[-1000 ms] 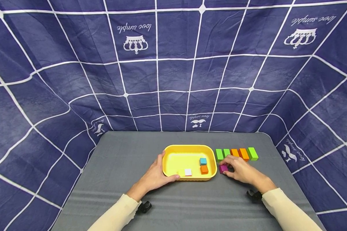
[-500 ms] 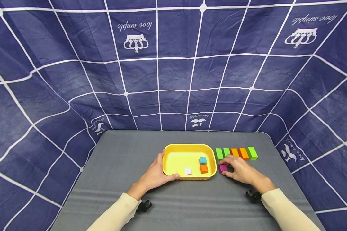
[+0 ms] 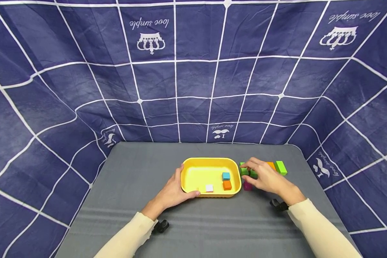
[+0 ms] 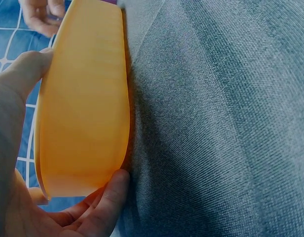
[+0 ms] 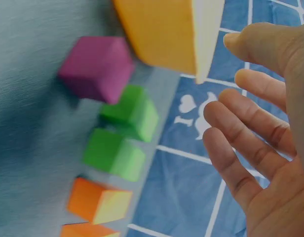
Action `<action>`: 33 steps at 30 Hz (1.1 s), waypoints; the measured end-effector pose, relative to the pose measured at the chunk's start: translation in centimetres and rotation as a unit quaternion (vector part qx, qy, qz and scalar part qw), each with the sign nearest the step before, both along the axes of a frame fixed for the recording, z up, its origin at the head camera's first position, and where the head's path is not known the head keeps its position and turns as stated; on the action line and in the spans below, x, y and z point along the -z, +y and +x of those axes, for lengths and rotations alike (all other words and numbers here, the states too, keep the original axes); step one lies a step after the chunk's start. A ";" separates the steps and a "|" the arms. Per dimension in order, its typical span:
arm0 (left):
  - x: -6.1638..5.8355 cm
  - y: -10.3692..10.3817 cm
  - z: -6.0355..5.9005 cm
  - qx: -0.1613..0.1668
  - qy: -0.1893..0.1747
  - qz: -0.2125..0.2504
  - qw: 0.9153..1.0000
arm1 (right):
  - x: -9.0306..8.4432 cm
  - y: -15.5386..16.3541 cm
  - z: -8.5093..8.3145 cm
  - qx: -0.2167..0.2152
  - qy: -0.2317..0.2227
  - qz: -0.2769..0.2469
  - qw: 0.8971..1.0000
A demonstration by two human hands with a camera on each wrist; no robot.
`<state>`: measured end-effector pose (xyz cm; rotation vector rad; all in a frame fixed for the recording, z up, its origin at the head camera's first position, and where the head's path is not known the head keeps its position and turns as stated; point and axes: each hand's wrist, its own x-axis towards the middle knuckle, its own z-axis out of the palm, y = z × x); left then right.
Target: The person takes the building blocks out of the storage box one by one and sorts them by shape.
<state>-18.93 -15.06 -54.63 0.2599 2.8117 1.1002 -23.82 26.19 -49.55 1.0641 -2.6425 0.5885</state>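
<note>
My left hand [image 3: 172, 190] grips the left end of a yellow plastic tray [image 3: 209, 162], thumb over the near rim; the left wrist view shows fingers low on the outer wall. Inside the tray lie a blue cube [image 3: 226, 176], an orange cube [image 3: 227, 185] and a white block [image 3: 209, 188]. My right hand [image 3: 267, 175] hovers just right of the tray with nothing between its spread fingers. Below it a purple cube [image 5: 96, 69] rests on the table close to the tray. Beside that cube stand two green blocks [image 5: 130, 112], partly covered by the hand in the head view.
Orange blocks [image 5: 98, 201] continue the row on the right, ending with a light green block [image 3: 281, 167]. The grey cloth-covered table [image 3: 132, 168] is bounded by a blue checked curtain [image 3: 193, 79] at the back and sides.
My right hand has let go of the purple cube and lifted up and away from it, fingers opening. The cube stays beside the tray. My left hand keeps its hold.
</note>
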 end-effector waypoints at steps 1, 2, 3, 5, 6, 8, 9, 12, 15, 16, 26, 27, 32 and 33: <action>-0.1 0.0 0.0 0.000 0.001 0.000 1.000 | -0.3 -0.3 -0.2 -0.001 0.001 0.001 1.000; -0.1 0.0 0.0 -0.001 0.001 -0.001 1.000 | -0.7 -0.6 -0.3 -0.001 -0.002 0.004 1.000; -0.1 0.0 0.0 -0.001 0.001 -0.001 1.000 | -1.0 -0.9 -0.5 -0.003 -0.003 0.007 1.000; -0.1 0.0 0.1 -0.002 0.002 0.000 1.000 | -1.6 -1.5 -0.6 -0.004 -0.015 0.019 1.000; -0.1 0.0 0.2 -0.002 0.003 0.000 1.000 | -1.8 -1.8 -0.7 -0.005 -0.020 0.025 0.999; -0.1 0.0 0.3 -0.002 0.005 0.001 1.000 | -2.2 -2.4 -0.9 -0.011 -0.031 0.036 0.999; -0.1 0.0 0.3 -0.003 0.005 0.001 1.000 | -2.3 -2.7 -1.0 -0.017 -0.034 0.040 0.998; -0.1 0.0 0.2 -0.002 0.005 0.003 1.000 | -2.8 -3.7 -1.2 -0.037 -0.048 0.056 0.997; -0.2 0.0 0.1 -0.001 0.004 0.002 1.000 | -3.1 -4.9 -1.4 -0.057 -0.064 0.081 0.993; -0.3 0.0 0.0 -0.001 0.003 0.002 1.000 | -3.2 -5.4 -1.4 -0.063 -0.069 0.091 0.991; -0.6 0.1 0.1 0.000 0.002 0.003 1.000 | -2.7 -9.8 -2.6 -0.124 -0.111 0.172 0.971; -0.6 0.1 0.1 0.000 0.003 0.004 1.000 | -2.6 -10.2 -2.7 -0.132 -0.110 0.178 0.969; -0.7 0.1 0.2 0.004 0.008 0.004 1.000 | -2.0 -11.5 -3.3 -0.166 -0.120 0.193 0.960; -0.7 0.1 0.2 0.005 0.008 0.003 1.000 | -1.9 -11.7 -3.4 -0.171 -0.123 0.194 0.958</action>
